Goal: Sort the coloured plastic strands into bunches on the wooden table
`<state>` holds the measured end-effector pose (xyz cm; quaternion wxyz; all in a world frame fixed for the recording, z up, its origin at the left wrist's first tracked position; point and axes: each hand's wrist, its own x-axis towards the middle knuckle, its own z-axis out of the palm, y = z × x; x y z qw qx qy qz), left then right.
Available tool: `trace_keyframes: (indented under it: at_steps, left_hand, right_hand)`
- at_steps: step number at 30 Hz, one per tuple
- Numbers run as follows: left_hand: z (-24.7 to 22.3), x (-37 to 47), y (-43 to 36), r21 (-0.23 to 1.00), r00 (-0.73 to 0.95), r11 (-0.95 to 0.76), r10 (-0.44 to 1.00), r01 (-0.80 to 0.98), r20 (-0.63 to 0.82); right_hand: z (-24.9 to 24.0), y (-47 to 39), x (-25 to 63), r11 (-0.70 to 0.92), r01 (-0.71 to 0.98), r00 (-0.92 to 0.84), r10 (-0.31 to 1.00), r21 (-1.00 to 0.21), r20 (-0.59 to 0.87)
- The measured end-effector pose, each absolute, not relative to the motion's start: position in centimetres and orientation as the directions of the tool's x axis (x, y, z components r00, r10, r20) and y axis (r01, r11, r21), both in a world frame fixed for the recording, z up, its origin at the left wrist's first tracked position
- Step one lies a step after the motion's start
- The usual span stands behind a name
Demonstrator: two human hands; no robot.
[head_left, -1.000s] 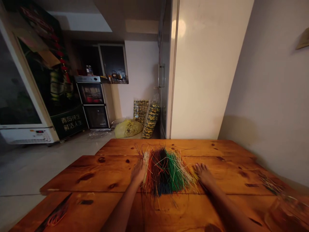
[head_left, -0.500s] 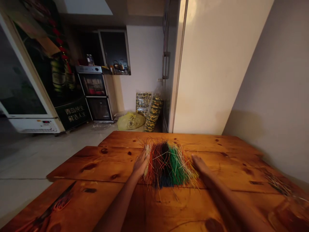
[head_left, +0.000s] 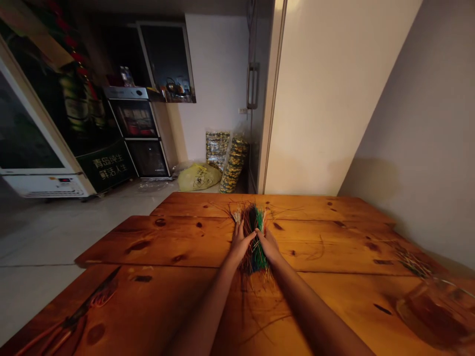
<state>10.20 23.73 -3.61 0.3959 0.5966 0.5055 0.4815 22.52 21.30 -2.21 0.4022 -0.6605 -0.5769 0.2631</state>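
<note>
Lying lengthwise between the two hands, the strand bundle (head_left: 259,254) rests on the desk (head_left: 334,247) directly in front of the person, its long axis running roughly from the near edge toward the far edge. The left hand (head_left: 239,244) bears on the left flank of the bundle and the right hand (head_left: 268,245) on the right flank; neither is clearly nearer, since both touch it. Both hands are grasping the bundle jointly from opposite sides, thumbs angled inward over the top with their tips meeting or almost meeting. The left fingers point forward along the bundle; how far the right fingers curl around or under it cannot be told. Squeezing force therefore acts across the long axis, from left and right, judged from this placement. Strand ends project beyond the hands at the far and near ends, the far ends fanning outward, with pale ones to the left and green ones right of centre.
</note>
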Motion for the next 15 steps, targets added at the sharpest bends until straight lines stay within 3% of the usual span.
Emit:
trace_keyframes:
  at_steps: [9, 15]
  left_hand:
    - [-3.7, 10.2, 23.9, 0.955, 0.044, -0.233, 0.972, 0.185, 0.229]
    - [-3.0, 8.4, 23.0, 0.965, -0.134, -0.261, 0.956, 0.012, 0.26]
  right_hand:
    - [-1.9, 20.9, 23.3, -0.019, 0.596, 0.171, 0.98, -0.802, 0.105]
    - [-2.4, 20.5, 25.1, 0.02, 0.576, 0.179, 0.972, -0.817, 0.15]
